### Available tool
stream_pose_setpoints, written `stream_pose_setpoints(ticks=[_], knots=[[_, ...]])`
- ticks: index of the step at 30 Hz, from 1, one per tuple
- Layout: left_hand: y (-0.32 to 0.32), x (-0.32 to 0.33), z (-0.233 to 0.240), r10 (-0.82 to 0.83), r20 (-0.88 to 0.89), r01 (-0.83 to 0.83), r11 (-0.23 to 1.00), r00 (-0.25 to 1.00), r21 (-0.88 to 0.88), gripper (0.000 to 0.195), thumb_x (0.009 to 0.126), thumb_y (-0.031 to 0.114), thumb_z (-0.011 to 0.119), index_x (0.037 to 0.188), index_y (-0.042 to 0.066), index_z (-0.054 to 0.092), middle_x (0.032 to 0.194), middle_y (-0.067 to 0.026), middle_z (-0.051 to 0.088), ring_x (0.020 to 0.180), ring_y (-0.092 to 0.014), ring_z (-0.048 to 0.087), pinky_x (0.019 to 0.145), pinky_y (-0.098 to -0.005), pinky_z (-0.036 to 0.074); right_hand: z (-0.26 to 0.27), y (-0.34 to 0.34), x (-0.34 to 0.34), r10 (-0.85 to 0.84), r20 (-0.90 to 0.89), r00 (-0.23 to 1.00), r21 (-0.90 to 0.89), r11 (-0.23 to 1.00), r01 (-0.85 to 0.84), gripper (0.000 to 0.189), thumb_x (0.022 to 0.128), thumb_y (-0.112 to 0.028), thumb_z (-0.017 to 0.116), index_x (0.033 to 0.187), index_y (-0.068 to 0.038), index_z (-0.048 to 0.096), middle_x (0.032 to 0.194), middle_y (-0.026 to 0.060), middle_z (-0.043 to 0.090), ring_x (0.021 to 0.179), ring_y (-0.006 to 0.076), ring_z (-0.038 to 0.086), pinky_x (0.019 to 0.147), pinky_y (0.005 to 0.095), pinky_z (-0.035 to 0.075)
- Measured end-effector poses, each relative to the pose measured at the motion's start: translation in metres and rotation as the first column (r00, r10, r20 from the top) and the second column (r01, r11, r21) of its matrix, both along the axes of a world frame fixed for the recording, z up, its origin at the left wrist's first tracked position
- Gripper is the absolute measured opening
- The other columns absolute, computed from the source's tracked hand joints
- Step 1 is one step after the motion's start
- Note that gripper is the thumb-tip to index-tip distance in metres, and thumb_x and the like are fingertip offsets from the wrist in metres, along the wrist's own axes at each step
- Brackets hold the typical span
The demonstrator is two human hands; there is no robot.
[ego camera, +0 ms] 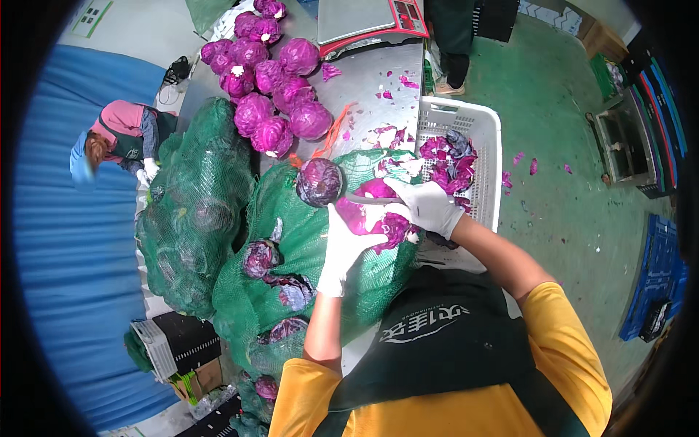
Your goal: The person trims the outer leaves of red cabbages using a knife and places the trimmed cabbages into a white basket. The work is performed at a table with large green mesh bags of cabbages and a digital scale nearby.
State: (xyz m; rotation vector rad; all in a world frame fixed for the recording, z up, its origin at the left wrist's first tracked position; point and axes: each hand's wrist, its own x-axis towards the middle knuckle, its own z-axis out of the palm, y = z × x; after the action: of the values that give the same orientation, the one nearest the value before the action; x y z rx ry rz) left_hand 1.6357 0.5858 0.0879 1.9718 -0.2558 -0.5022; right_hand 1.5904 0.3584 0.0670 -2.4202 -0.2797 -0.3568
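My left hand (pixel 349 246), in a white glove, holds a red cabbage (pixel 354 217) from its near left side. In my white-gloved right hand (pixel 428 205) is a knife (pixel 371 200), its blade pointing left across the cabbage. Bright purple leaf shows on both sides of the blade. Ragged leaves and pale stem hang at the cabbage's lower right. Just beyond my left fingertips sits a darker whole red cabbage (pixel 319 182). Both lie over an opened green mesh sack (pixel 284 202), where more cabbages (pixel 261 259) show.
Peeled red cabbages (pixel 273 76) are heaped on the metal table (pixel 371 71) near a scale (pixel 357 22). A white basket (pixel 494 164) at right holds leaf scraps. A full mesh sack (pixel 191 218) lies left. One person (pixel 123 134) works beyond it; another person (pixel 453 43) stands past the table.
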Motion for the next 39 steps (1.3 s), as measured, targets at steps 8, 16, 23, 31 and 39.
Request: stream_pose_setpoints(ticks=[8, 16, 23, 31, 39], knots=[[-0.008, 0.019, 0.011, -0.137, 0.037, 0.135, 0.990, 0.990, 0.051, 0.112, 0.050, 0.026, 0.096, 0.138, -0.007, 0.034, 0.134, -0.0201, 0.047, 0.124, -0.030, 0.050, 0.107, -0.0392, 0.040, -0.003, -0.023, 0.030, 0.249, -0.044, 0.967, -0.309, 0.918, -0.250, 0.061, 0.092, -0.038, 0.055, 0.135, 0.005, 0.046, 0.064, 0.0099, 0.061, 0.053, 0.0249, 0.063, 0.053, 0.0420, 0.050], [-0.010, 0.010, 0.005, -0.140, 0.080, 0.139, 0.990, 0.987, 0.010, 0.104, 0.054, 0.026, 0.094, 0.139, 0.001, 0.038, 0.132, -0.0152, 0.049, 0.126, -0.027, 0.048, 0.110, -0.0398, 0.038, -0.010, -0.005, 0.056, 0.091, -0.268, 0.959, -0.144, 0.981, -0.133, 0.052, 0.096, -0.049, 0.048, 0.130, -0.011, 0.053, 0.090, 0.0194, 0.068, 0.080, 0.0393, 0.068, 0.075, 0.0663, 0.049], [0.009, -0.021, -0.014, -0.156, 0.249, 0.140, 0.987, 0.956, 0.079, 0.132, 0.055, 0.031, 0.095, 0.152, -0.003, 0.012, 0.147, -0.0213, 0.036, 0.137, -0.032, 0.040, 0.115, -0.0410, 0.033, -0.017, -0.048, 0.096, -0.297, -0.316, 0.901, 0.024, 0.947, 0.321, 0.040, 0.102, -0.037, 0.040, 0.107, -0.008, 0.066, 0.100, 0.0202, 0.067, 0.094, 0.0375, 0.065, 0.084, 0.0460, 0.050], [0.001, -0.027, -0.002, 0.002, 0.178, 0.005, 0.999, 0.984, -0.038, 0.141, 0.056, 0.032, 0.095, 0.155, -0.003, -0.001, 0.144, -0.0280, 0.041, 0.130, -0.034, 0.049, 0.108, -0.0413, 0.042, -0.017, -0.035, 0.008, -0.186, -0.244, 0.952, 0.388, 0.881, 0.272, 0.066, 0.095, -0.049, 0.056, 0.137, 0.001, 0.048, 0.099, 0.0231, 0.069, 0.088, 0.0373, 0.068, 0.079, 0.0438, 0.052], [-0.033, -0.041, 0.024, -0.042, 0.251, -0.093, 0.860, 0.967, 0.502, 0.131, 0.057, 0.043, 0.091, 0.152, -0.005, 0.013, 0.136, -0.0288, 0.044, 0.123, -0.042, 0.050, 0.105, -0.0450, 0.042, -0.008, 0.014, -0.041, -0.165, -0.235, 0.958, 0.099, 0.976, 0.193, 0.067, 0.094, -0.045, 0.059, 0.140, 0.001, 0.044, 0.071, 0.0162, 0.066, 0.067, 0.0329, 0.067, 0.061, 0.0425, 0.051]])
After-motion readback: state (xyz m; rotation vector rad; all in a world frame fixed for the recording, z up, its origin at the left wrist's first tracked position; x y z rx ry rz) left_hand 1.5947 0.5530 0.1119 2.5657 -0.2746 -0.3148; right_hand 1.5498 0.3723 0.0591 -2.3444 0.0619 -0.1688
